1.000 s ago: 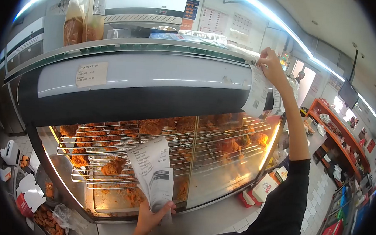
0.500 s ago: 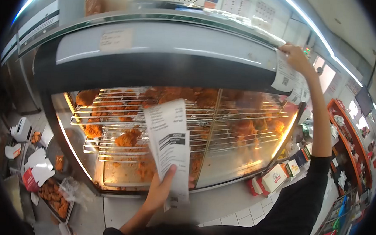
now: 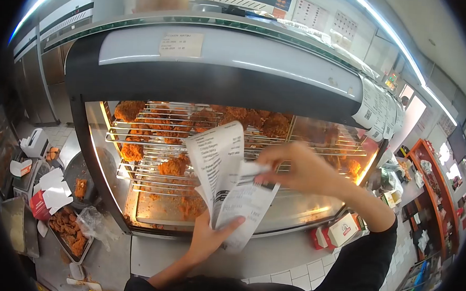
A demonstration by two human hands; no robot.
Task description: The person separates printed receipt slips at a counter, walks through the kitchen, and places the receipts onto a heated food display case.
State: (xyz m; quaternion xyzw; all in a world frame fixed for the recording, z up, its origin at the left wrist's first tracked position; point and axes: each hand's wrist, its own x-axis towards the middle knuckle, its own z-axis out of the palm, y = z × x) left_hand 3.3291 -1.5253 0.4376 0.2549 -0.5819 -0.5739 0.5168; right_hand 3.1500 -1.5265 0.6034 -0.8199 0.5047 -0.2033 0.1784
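Observation:
My left hand [image 3: 212, 239] grips several long printed receipts [image 3: 219, 150] upright in front of the heated display case, thumb across their lower part. My right hand [image 3: 289, 169] pinches the upper edge of the front receipt [image 3: 251, 202], which tilts to the right. Behind the papers, pieces of fried chicken [image 3: 174, 166] lie on wire racks [image 3: 152, 181] inside the lit case. More receipts [image 3: 377, 108] hang from the case's upper right corner, apart from both hands.
The display case [image 3: 220, 87] fills the middle. At lower left stand a tray of fried pieces [image 3: 70, 232], a plastic bag [image 3: 94, 225] and an open carton [image 3: 51, 191]. Boxes [image 3: 342, 230] sit right of the case. Orange shelving [image 3: 431, 182] is farther right.
My right hand has left the receipts at the case's upper right corner and come down to those in my left hand. The front receipt now tilts to the right. The view has shifted slightly.

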